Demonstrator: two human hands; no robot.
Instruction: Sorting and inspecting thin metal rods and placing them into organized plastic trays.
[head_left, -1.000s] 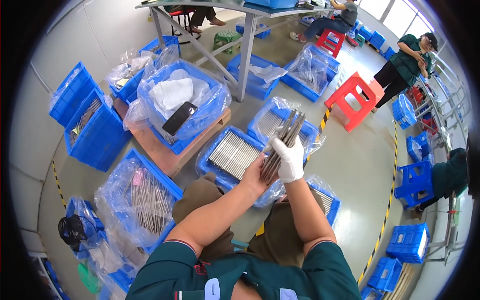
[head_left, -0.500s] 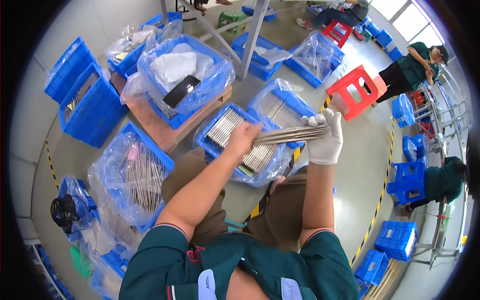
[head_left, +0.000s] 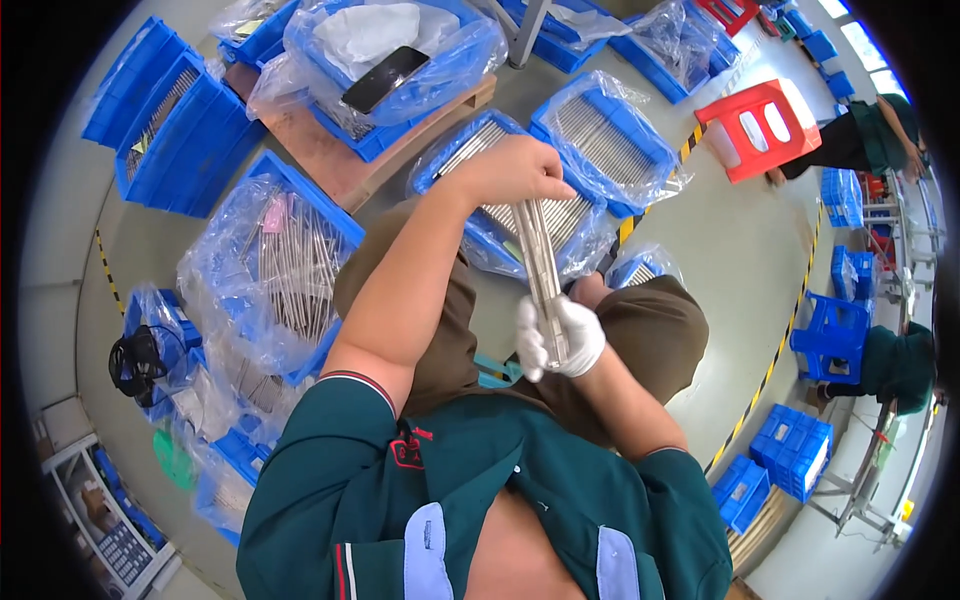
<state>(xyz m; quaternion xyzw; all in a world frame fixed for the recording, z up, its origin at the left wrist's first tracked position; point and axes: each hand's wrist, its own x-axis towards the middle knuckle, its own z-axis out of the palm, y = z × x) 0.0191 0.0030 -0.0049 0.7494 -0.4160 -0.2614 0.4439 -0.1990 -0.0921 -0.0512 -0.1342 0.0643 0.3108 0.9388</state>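
Note:
Between my two hands is a bundle of thin metal rods [head_left: 541, 262], held over my lap with one end pointing toward me. My bare left hand [head_left: 512, 172] is closed around the far end. My right hand [head_left: 578, 338], in a white glove, wraps the near end with its fingers curled over the rods. Beneath and beyond my left hand stands a plastic-lined blue crate [head_left: 488, 256] with rows of metal rods [head_left: 568, 222], partly hidden by my hand and forearm. A second blue crate [head_left: 662, 152] of rods adjoins it on the far right.
On the left, a bagged blue crate [head_left: 335, 222] holds loose thin rods. A black phone [head_left: 385, 80] rests on a lined crate above a wooden pallet [head_left: 305, 150]. A red stool [head_left: 760, 130] and a blue stool [head_left: 835, 335] stand right, near two people.
The rod bundle has swung from lying crosswise to pointing toward me. My right hand came down and inward, while my left hand moved farther away. The whole view has shifted.

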